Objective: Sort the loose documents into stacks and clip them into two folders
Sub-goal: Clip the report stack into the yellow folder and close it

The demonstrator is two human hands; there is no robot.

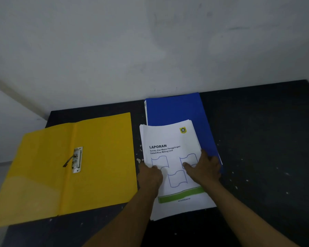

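Folders number two: a yellow folder (100, 157) lying open on the left with one metal lever clip (77, 159) at its spine, and a blue folder (173, 109) closed on the right. One stack of documents (169, 139), topped by a sheet headed "LAPORAN", lies partly on the blue folder, just beside the yellow one.

Two hands rest on the stack. The right hand (204, 169) lies flat, thumb stretched across the page, fingers (206, 155) relaxed at the stack's right edge. The left hand (150, 175) sits at the left edge; its fingers bend out of sight, so I cannot tell whether they grip.

The dark surface (266, 139) is flecked with white and meets a pale wall (150, 41). The blue folder's lower half is hidden, and the small print is unreadable.
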